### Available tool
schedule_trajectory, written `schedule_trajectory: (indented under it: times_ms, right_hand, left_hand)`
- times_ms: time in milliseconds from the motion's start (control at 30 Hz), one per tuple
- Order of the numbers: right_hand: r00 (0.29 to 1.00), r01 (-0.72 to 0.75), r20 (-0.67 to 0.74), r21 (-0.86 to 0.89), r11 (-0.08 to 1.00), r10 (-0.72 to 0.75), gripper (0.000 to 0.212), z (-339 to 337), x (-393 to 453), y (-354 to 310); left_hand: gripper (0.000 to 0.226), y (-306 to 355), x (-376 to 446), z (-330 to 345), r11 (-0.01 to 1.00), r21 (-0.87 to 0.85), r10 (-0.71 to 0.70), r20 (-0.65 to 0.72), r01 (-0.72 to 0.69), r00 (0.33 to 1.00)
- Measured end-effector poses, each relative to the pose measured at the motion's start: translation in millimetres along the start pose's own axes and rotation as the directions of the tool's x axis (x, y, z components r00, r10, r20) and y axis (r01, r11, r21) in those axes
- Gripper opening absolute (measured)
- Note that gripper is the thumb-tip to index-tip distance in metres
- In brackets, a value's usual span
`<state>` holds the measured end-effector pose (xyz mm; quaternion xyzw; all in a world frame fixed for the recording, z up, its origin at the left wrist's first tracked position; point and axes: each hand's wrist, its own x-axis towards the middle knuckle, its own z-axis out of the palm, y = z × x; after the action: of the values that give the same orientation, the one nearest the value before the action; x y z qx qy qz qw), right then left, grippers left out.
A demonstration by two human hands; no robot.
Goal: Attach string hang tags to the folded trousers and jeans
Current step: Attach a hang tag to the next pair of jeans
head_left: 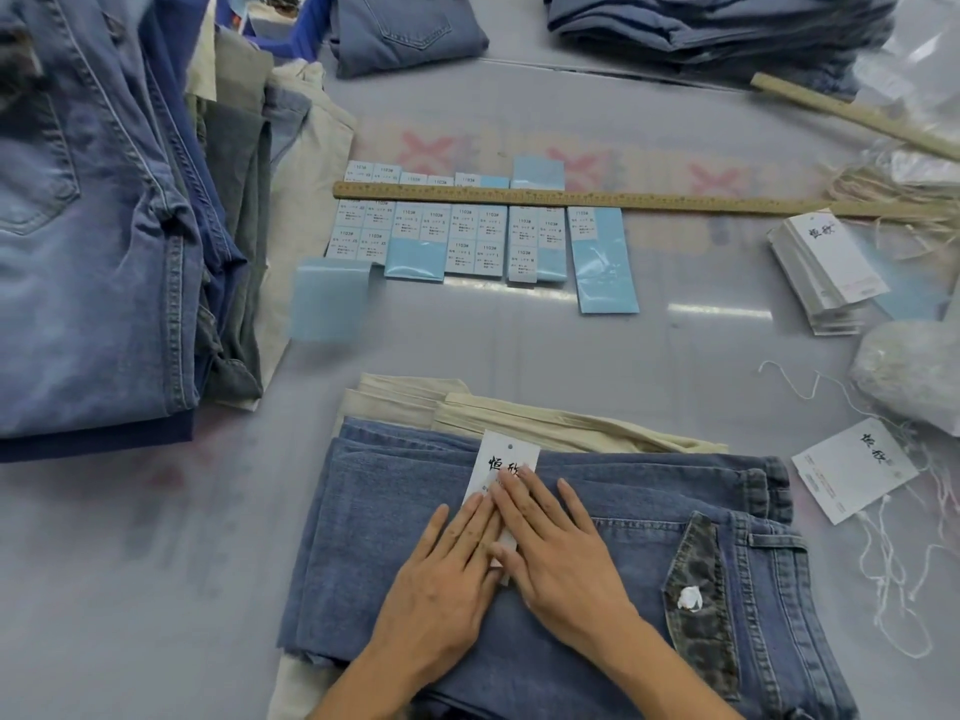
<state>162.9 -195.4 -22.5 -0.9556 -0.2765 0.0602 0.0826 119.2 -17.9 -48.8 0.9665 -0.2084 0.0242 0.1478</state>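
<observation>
Head cam: my left hand (441,579) and right hand (556,553) lay flat, fingers straight, pressing hang tag (501,462) onto folded jeans (597,641), gripping nothing. Risk imo: tag sliding off denim once hands lifted, no string visibly tied.

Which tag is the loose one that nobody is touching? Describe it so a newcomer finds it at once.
Start at the folded blue jeans nearest the person, then look right past the waistband. A white hang tag lies alone, tilted, on the grey table among loose strings. The tag stack sits farther back; another tag lies under both hands.
</observation>
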Motion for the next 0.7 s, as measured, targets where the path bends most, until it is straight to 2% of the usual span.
schedule_trajectory:
  times_ms: [200, 300, 367, 400, 467, 533, 600, 633, 700]
  right_hand:
    - [0.993, -0.063, 0.092, -0.08, 0.995, 0.07, 0.063, 9, -1, -2]
    - [0.986, -0.098, 0.127, -0.052, 0.994, 0.104, 0.063, 1, 2, -4]
    - [0.991, -0.111, 0.086, 0.125, 0.986, 0.101, 0.063, -4, 5, 2]
    - [0.989, -0.147, 0.066, 0.244, 0.959, 0.135, 0.062, -11, 5, 7]
    - [0.951, -0.207, -0.126, 0.419, 0.884, 0.282, 0.054, -29, -1, 24]
    - [0.804, -0.267, -0.337, 0.532, 0.804, 0.49, 0.038, -49, -15, 53]
    - [0.6, -0.352, -0.437, 0.608, 0.712, 0.67, 0.024, -65, -35, 95]
    - [0.471, -0.397, -0.457, 0.654, 0.644, 0.755, 0.02, -70, -46, 120]
    - [0.174, -0.47, -0.419, 0.76, 0.449, 0.891, 0.019, -75, -71, 170]
  left_hand:
    - [0.057, -2, -9, -6, 0.997, 0.071, 0.007, 0.04, -0.01, 0.999]
    - [0.061, -9, -14, -6, 0.992, 0.089, 0.093, -0.037, -0.089, 0.995]
    - [0.05, -15, -12, -5, 0.998, -0.002, 0.057, -0.19, -0.058, 0.98]
    - [0.045, -17, -9, -5, 0.997, -0.078, -0.018, -0.265, -0.003, 0.964]
    - [0.043, -19, 5, -8, 0.967, -0.199, -0.215, -0.308, 0.158, 0.927]
    - [0.046, -19, 28, -12, 0.884, -0.257, -0.443, -0.201, 0.39, 0.874]
    - [0.048, -15, 50, -13, 0.774, -0.229, -0.613, -0.042, 0.59, 0.789]
    - [0.051, -11, 58, -13, 0.755, -0.192, -0.637, 0.012, 0.627, 0.771]
    - [0.048, -8, 65, -11, 0.76, -0.188, -0.623, 0.058, 0.621, 0.78]
